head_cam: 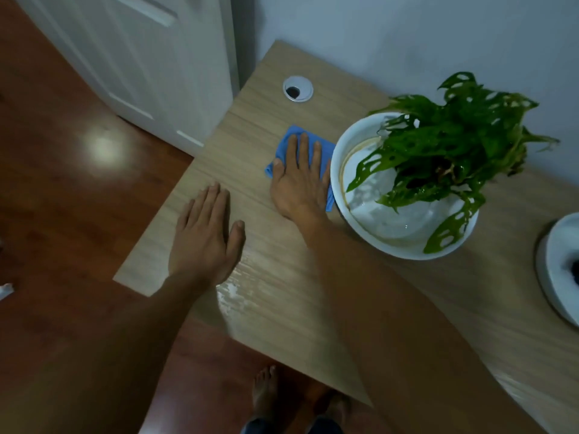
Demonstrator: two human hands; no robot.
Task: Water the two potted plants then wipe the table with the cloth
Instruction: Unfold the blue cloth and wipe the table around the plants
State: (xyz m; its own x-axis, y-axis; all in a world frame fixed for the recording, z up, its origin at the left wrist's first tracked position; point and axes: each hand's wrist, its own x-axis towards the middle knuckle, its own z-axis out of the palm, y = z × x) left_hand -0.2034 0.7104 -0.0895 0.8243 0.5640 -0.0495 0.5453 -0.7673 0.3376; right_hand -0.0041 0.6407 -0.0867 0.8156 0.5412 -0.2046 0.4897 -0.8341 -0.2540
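A blue cloth lies flat on the wooden table, just left of a white pot holding a green plant with holed leaves. My right hand presses palm down on the cloth, fingers spread, little finger against the pot's rim. My left hand rests flat and empty on the table near its left edge. A second white pot is cut off at the right edge; its plant is out of view. A wet patch shines on the table near my left wrist.
A round cable grommet sits in the table's far part. A white door and a grey wall stand behind. Reddish wood floor lies to the left, and my bare feet show below the table's front edge.
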